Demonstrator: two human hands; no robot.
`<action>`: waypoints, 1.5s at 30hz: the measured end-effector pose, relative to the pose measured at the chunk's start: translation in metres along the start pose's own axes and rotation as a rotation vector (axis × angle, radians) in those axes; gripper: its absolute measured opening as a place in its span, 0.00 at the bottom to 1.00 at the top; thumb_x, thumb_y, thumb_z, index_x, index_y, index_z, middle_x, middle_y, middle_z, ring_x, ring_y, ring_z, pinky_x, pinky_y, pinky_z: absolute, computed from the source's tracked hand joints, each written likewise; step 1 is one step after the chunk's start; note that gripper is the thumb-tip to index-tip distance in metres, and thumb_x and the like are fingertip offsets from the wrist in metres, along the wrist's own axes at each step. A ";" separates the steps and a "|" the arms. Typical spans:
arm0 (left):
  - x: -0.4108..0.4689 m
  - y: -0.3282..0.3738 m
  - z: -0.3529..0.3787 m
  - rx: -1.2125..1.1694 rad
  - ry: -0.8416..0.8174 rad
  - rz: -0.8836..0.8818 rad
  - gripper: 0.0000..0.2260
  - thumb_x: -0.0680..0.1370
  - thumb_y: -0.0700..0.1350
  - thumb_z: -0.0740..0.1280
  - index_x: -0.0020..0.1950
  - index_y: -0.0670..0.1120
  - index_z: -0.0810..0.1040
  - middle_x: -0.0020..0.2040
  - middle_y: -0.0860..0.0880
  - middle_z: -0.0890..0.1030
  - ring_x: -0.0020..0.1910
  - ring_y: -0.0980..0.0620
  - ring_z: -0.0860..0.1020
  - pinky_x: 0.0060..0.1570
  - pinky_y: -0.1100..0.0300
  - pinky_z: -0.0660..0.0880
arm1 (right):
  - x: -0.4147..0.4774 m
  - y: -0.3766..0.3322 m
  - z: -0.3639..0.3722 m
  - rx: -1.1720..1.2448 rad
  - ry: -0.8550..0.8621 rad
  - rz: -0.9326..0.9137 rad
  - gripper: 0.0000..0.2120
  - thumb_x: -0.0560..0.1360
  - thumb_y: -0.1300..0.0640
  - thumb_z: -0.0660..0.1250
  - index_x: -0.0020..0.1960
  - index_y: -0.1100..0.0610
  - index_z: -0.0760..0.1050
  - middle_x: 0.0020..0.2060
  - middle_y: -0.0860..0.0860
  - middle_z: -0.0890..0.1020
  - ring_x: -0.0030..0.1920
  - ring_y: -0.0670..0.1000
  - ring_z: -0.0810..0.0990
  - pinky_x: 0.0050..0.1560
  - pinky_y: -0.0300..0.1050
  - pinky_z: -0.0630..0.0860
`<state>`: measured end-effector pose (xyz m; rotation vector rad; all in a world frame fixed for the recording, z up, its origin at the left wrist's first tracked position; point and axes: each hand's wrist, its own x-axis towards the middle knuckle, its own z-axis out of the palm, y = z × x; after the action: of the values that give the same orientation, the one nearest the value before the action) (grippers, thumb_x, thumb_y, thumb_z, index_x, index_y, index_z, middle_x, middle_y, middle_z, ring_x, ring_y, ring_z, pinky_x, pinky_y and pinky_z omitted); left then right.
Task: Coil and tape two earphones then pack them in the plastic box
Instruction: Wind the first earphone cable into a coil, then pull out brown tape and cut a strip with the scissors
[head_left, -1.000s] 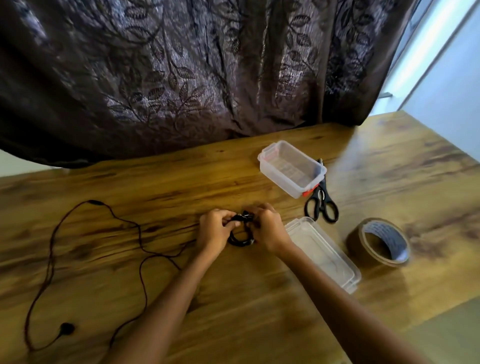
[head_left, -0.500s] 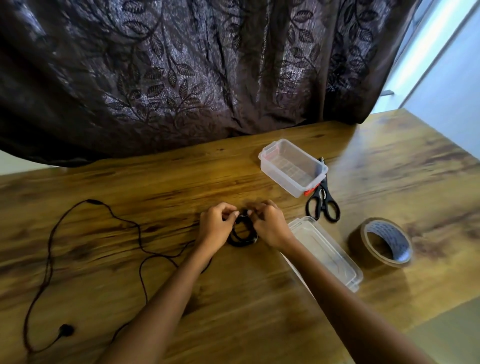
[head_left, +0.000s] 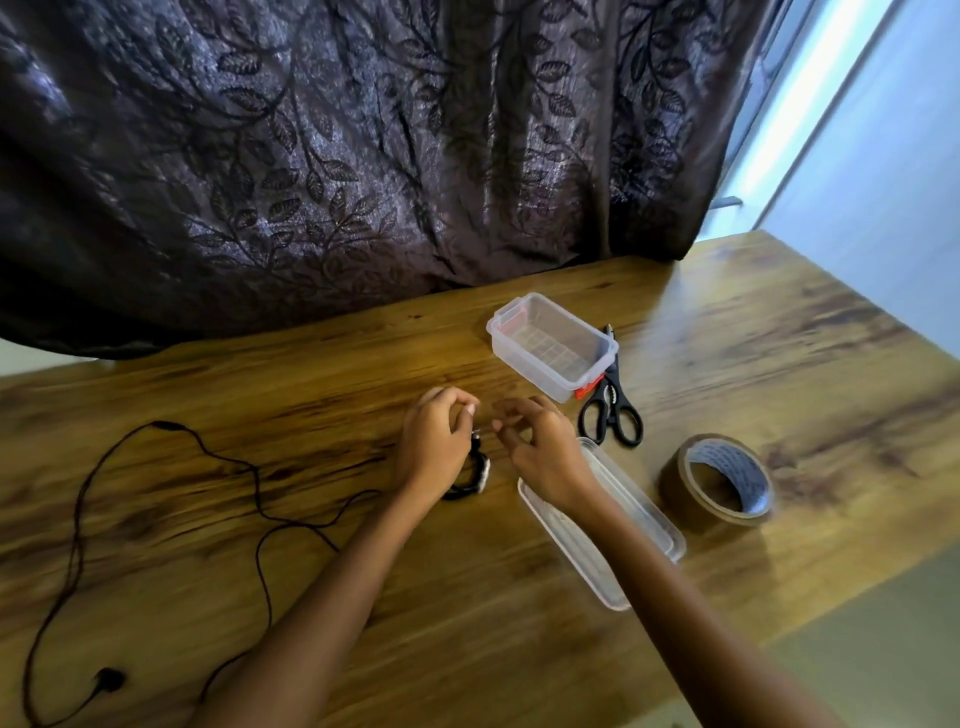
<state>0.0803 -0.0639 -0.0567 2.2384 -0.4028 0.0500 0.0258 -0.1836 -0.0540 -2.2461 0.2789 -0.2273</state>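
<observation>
A small black coiled earphone (head_left: 474, 475) stands on edge on the wooden table, gripped by my left hand (head_left: 434, 447). My right hand (head_left: 537, 449) pinches the thin plug end that sticks out of the coil between the two hands. A second black earphone (head_left: 260, 512) lies uncoiled across the left of the table, with one earbud (head_left: 106, 680) near the front edge. The clear plastic box (head_left: 553, 345) sits open and empty behind my hands. Its clear lid (head_left: 602, 535) lies under my right wrist.
Black scissors (head_left: 610, 415) lie beside the box, to its right. A roll of brown tape (head_left: 719, 480) stands right of the lid. A dark leaf-patterned curtain (head_left: 363, 156) hangs along the table's far edge. The table's right edge (head_left: 883, 571) runs diagonally at the front right.
The coil has turned from lying flat between both hands to standing on edge in my left hand. My right hand has let go of the loop and now pinches the plug end.
</observation>
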 end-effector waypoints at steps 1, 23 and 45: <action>-0.001 0.009 0.002 -0.018 -0.004 0.024 0.06 0.78 0.42 0.62 0.49 0.46 0.79 0.51 0.49 0.79 0.52 0.52 0.75 0.48 0.61 0.69 | -0.005 0.000 -0.009 0.000 0.023 -0.011 0.12 0.77 0.60 0.64 0.60 0.59 0.74 0.52 0.49 0.73 0.49 0.45 0.73 0.42 0.24 0.68; -0.049 0.106 0.060 -0.208 -0.135 0.190 0.05 0.76 0.40 0.64 0.46 0.44 0.81 0.46 0.48 0.81 0.44 0.52 0.78 0.45 0.56 0.76 | -0.101 0.096 -0.118 -0.535 0.104 0.176 0.07 0.75 0.58 0.63 0.44 0.60 0.78 0.44 0.55 0.82 0.46 0.55 0.78 0.61 0.49 0.69; -0.069 0.159 -0.014 -0.949 -0.306 -0.025 0.10 0.74 0.40 0.68 0.55 0.46 0.79 0.52 0.46 0.83 0.53 0.49 0.81 0.56 0.53 0.76 | -0.104 -0.018 -0.139 0.837 0.227 -0.196 0.12 0.73 0.68 0.64 0.52 0.56 0.78 0.39 0.50 0.83 0.38 0.43 0.79 0.37 0.34 0.76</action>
<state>-0.0316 -0.1297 0.0584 1.3058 -0.4392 -0.4187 -0.1077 -0.2456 0.0399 -1.4133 0.0551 -0.5863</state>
